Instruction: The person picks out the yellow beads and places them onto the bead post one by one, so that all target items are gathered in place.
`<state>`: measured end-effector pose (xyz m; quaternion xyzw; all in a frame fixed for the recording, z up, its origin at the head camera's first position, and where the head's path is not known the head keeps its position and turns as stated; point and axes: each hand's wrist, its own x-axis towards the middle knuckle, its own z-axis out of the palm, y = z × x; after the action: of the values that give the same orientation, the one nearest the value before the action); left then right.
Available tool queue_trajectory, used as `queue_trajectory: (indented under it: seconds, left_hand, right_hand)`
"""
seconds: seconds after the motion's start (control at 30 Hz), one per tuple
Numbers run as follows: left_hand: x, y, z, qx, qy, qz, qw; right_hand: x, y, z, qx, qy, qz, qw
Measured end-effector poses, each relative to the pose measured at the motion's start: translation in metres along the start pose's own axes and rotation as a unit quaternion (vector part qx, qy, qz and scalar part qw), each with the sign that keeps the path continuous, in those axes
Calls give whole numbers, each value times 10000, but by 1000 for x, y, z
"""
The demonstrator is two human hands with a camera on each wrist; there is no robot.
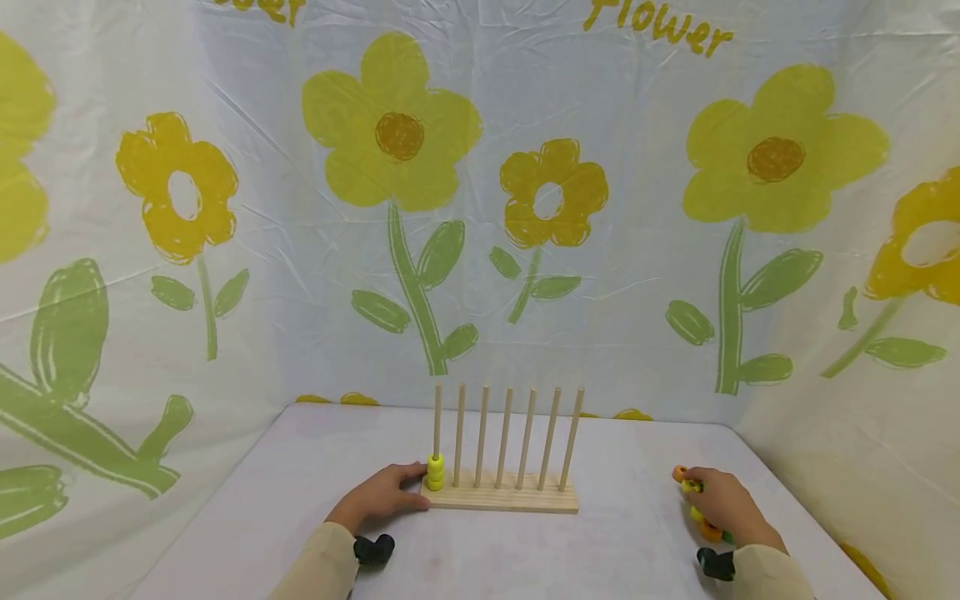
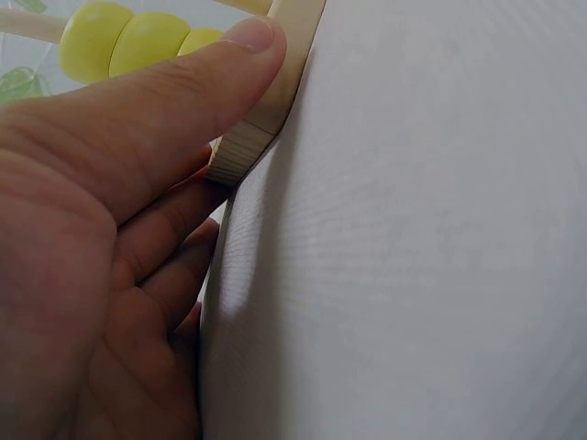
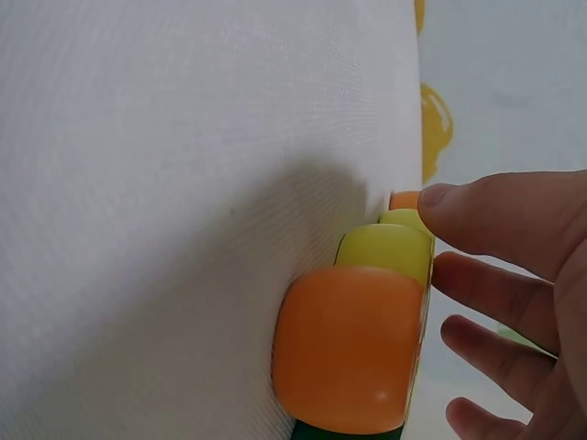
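My left hand (image 1: 382, 497) grips the left end of a wooden peg stand (image 1: 510, 500), its thumb on the front edge of the base and its fingers behind. Three yellow beads (image 1: 436, 472) are stacked on the leftmost peg; in the left wrist view, the thumb partly covers the lowest of these beads (image 2: 151, 42). Over at the right, my right hand (image 1: 723, 504) is above a row of loose beads. Its thumb tip overlaps a far yellow bead (image 3: 404, 218) in the right wrist view, with the other fingers spread. A large orange bead (image 3: 353, 348) lies nearest that camera.
The other upright pegs (image 1: 507, 437) of the stand carry no beads. Several orange, yellow and green beads (image 1: 709, 528) lie under and beside the right hand. A white cloth covers the table (image 1: 615, 550), and a flower-printed curtain (image 1: 630, 333) hangs behind it.
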<state>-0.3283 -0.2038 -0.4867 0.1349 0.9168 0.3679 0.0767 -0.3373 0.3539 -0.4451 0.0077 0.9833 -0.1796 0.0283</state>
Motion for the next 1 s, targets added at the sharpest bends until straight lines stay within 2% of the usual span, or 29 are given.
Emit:
queue_trajectory:
  seconds: [0.13,0.43,0.6,0.7,1.0]
  left_hand:
    - [0,1,0,3,21,25,10000]
    - [-1,3,0,4,21,21,10000]
    - [-1,3,1,-66,19,-8,10000]
    - [-2,2,1,-80,27,2,10000]
    - [-3,4,-1,-100,7,55,9999]
  right_hand:
    - [1,0,1,-37,16,33,10000]
    - [2,-5,3,-217,187,-182,9994]
    - [4,-8,4,-167,18,91,9998]
    - [5,-9,4,-215,-16,125,9997]
    - [7,-7,8,-400,155,-92,9990]
